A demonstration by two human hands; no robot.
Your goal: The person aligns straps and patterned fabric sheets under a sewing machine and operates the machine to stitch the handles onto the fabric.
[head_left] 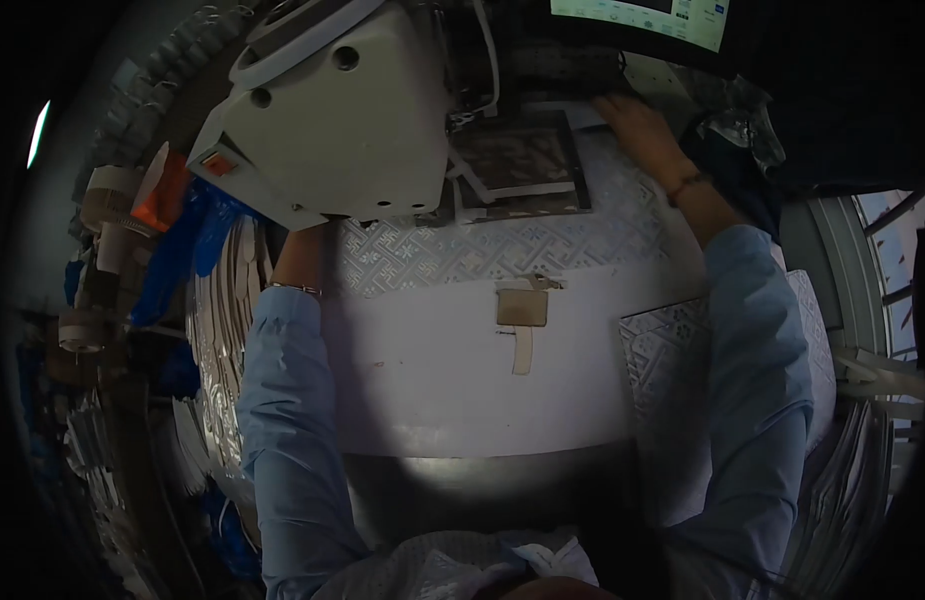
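My right hand (637, 130) reaches to the far side of the table, fingers stretched out over the edge of a pale sheet (582, 115). It is beside a dark framed plate (527, 160) under the machine. My left wrist (300, 258) goes in behind the beige machine head (332, 130), which hides the hand and whatever it touches. Between my forearms, a small tan block (522, 308) lies on the white table surface, with a narrow beige strip (522, 352) sticking out toward me.
Silver patterned sheeting (502, 248) covers the table's far part; another patterned piece (665, 345) lies under my right forearm. Stacked sheets (222, 330) and a blue plastic bag (187, 250) are at left. A lit screen (672, 20) stands at the back right.
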